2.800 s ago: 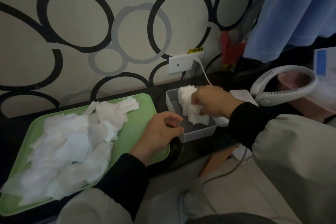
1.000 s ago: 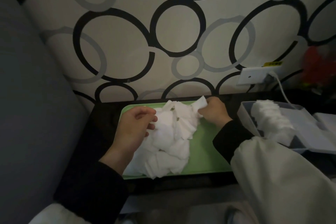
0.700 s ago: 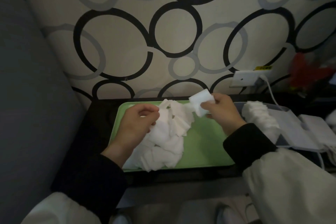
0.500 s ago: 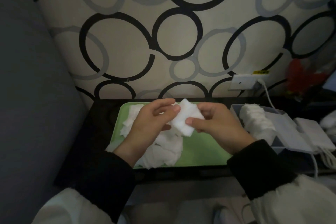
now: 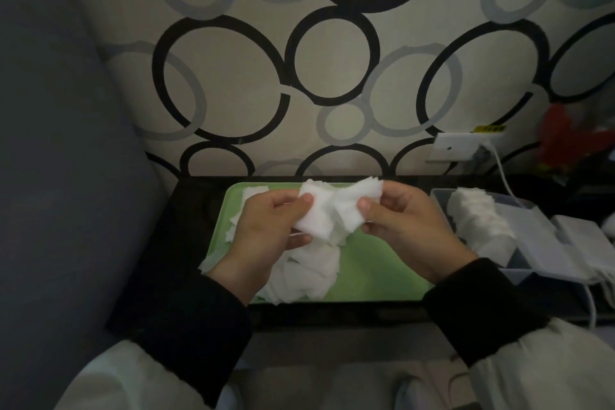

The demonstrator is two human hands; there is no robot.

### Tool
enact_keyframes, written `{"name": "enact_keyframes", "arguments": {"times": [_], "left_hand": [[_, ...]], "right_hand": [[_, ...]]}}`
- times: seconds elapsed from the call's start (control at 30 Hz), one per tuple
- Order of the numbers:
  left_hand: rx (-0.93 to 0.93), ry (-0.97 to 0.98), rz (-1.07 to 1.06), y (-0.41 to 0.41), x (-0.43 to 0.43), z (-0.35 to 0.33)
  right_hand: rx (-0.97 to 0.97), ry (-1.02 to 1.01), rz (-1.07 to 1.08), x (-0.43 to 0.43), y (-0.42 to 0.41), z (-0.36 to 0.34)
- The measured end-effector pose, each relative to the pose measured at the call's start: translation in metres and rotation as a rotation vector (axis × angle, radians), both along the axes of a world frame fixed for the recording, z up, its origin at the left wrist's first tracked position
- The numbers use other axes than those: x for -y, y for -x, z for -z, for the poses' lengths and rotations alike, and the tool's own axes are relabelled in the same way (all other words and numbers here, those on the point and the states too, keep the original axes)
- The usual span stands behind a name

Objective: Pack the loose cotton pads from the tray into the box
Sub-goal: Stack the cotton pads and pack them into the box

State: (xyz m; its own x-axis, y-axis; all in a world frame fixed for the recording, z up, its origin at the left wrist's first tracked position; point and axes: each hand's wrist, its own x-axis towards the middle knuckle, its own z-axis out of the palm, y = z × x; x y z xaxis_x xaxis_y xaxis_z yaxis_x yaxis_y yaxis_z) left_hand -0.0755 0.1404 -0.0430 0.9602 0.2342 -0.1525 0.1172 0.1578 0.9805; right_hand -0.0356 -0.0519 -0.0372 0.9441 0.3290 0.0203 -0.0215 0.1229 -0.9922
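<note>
A bunch of white cotton pads (image 5: 334, 210) is held above the green tray (image 5: 376, 273), pinched on its left side by my left hand (image 5: 266, 226) and on its right side by my right hand (image 5: 399, 223). More loose pads (image 5: 309, 271) lie in a heap on the tray below my left hand. To the right stands the clear box (image 5: 529, 243), open, with a row of stacked pads (image 5: 479, 223) inside it.
The tray and box sit on a narrow black shelf (image 5: 199, 210) against a wall with ring-patterned paper. A white wall socket (image 5: 456, 150) with a plugged cable is behind the box. A white adapter (image 5: 579, 230) lies right of the box. A grey cushion (image 5: 66, 176) fills the left side.
My right hand left the box, went to the tray and lifted a pad. My left hand joined it, and both now hold a bunch of pads above the tray.
</note>
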Motion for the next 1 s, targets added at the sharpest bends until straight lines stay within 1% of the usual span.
{"name": "enact_keyframes", "arguments": {"times": [0.07, 0.13, 0.27, 0.47, 0.57, 0.63, 0.7, 0.73, 0.77, 0.9, 0.93, 1.0], "left_hand": [[0.016, -0.058, 0.036, -0.001, 0.004, 0.001], [0.029, -0.087, 0.077, -0.002, 0.008, 0.001], [0.046, -0.091, 0.125, -0.003, 0.011, 0.001], [0.002, -0.156, 0.186, -0.002, 0.008, 0.005], [-0.023, -0.148, 0.167, -0.003, 0.008, 0.004], [-0.014, -0.142, 0.184, -0.002, 0.007, 0.003], [0.02, -0.189, 0.233, 0.0, 0.005, 0.003], [0.031, -0.213, 0.225, 0.001, 0.003, 0.004], [0.04, -0.229, 0.182, 0.0, 0.001, 0.005], [0.098, -0.308, -0.166, -0.01, -0.021, 0.012], [0.107, -0.285, -0.233, -0.011, -0.028, 0.012], [0.104, -0.217, -0.311, -0.013, -0.042, 0.015]], "right_hand": [[0.034, 0.048, -0.071, -0.002, -0.001, 0.0], [0.084, 0.157, -0.102, -0.004, -0.003, 0.001], [0.119, 0.303, -0.073, -0.006, -0.008, -0.001], [0.088, 0.388, -0.052, -0.008, -0.013, 0.003], [0.08, 0.407, -0.041, -0.01, -0.013, 0.004], [0.083, 0.424, -0.044, -0.013, -0.012, 0.005], [0.093, 0.444, -0.034, -0.018, -0.011, 0.008], [0.109, 0.457, -0.004, -0.02, -0.011, 0.01], [0.127, 0.47, 0.049, -0.022, -0.013, 0.014], [0.191, 0.54, 0.361, -0.019, -0.03, 0.033], [0.211, 0.563, 0.392, -0.017, -0.034, 0.038], [0.253, 0.611, 0.371, -0.017, -0.038, 0.045]]}}
